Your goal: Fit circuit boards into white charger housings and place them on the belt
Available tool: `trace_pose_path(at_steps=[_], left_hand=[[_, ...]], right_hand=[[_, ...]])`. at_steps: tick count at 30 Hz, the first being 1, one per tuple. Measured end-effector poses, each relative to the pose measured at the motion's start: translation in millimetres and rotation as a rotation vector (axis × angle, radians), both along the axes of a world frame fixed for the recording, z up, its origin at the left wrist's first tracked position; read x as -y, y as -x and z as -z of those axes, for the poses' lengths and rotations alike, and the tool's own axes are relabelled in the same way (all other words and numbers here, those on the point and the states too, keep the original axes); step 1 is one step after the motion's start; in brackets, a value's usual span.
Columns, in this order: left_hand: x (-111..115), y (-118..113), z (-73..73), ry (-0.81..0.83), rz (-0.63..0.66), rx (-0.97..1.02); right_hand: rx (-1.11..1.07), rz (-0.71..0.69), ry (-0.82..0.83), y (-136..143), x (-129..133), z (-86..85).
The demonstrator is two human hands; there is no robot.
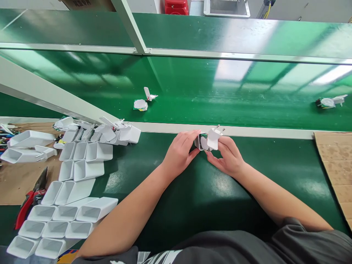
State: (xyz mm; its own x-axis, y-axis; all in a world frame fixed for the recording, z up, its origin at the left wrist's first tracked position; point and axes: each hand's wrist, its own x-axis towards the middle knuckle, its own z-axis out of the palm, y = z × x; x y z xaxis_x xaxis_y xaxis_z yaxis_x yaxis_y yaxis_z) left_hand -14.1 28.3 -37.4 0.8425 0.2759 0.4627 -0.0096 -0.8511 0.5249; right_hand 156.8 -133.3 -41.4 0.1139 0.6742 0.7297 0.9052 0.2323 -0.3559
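Note:
Just in front of the green bench's far edge, my left hand (180,151) is closed around a white charger housing (196,142) with its open end turned right. A circuit board with a white pad (204,142) sits at the mouth of that housing, partly inside it. My right hand (227,156) pinches beside a white plug cap (213,138) whose two metal pins point up and right. The cap is tilted and apart from the housing's rim. My right fingertips are partly hidden behind the cap.
Rows of empty white housings (68,212) stand at the left, with filled ones (118,132) behind. Red-handled pliers (31,198) lie on cardboard. On the green conveyor belt (233,99) are board-and-cap pieces (140,105). A pale post (55,91) slants across the left; cardboard (335,165) lies right.

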Motion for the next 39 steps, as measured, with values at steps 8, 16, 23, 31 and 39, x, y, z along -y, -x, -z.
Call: trace_pose_path(at_steps=[8,16,23,31,39], left_hand=[[-0.1,0.1,1.0,-0.008,-0.016,-0.001],[-0.2,-0.1,0.4,-0.004,-0.020,0.001],[0.6,-0.3,-0.1,-0.009,-0.018,0.012],[0.7,-0.6,1.2,-0.016,-0.023,0.027],[0.5,-1.0,0.7,-0.029,-0.026,0.035]], right_hand=[[-0.019,-0.042,0.012,-0.9,-1.5,-6.5],[-0.031,-0.041,0.039,-2.0,0.1,-4.5],[-0.041,-0.040,0.046,-1.9,-0.1,-4.9],[-0.016,-0.045,0.061,-2.5,0.0,-4.2],[-0.029,-0.055,0.071,-2.1,-0.7,-5.4]])
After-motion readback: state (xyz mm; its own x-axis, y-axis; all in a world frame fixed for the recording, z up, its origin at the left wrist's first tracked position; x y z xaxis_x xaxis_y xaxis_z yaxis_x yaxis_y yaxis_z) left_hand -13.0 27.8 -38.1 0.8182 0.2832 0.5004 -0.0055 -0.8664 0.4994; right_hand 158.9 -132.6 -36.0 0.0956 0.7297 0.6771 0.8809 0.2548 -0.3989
